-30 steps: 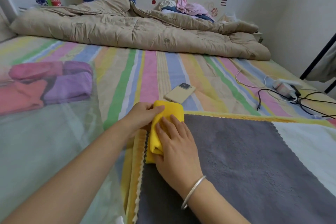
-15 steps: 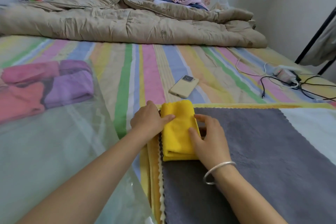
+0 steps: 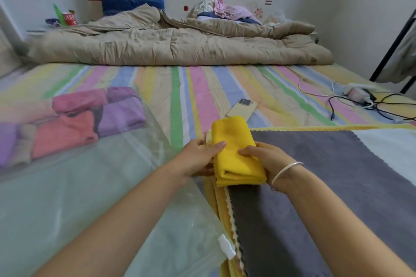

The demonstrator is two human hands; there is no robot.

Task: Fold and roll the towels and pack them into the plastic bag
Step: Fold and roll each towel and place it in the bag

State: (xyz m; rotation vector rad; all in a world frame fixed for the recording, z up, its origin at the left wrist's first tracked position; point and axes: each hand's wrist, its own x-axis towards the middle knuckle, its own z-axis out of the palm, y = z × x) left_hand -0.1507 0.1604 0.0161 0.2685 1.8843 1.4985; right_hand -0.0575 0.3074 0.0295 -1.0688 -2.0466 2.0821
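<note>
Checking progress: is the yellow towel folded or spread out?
Folded: the yellow fleece towel shows stacked layers, held by left hand and right hand.

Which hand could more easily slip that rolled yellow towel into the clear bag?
Probably the left hand. Both hands grip the rolled yellow towel, but the clear plastic bag lies on the left beside that hand; the right hand would reach across.

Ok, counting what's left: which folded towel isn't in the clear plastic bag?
The yellow folded towel, gripped between the left hand and right hand above the grey towel. The pink towel, purple towel and coral towel lie inside the clear plastic bag.
</note>
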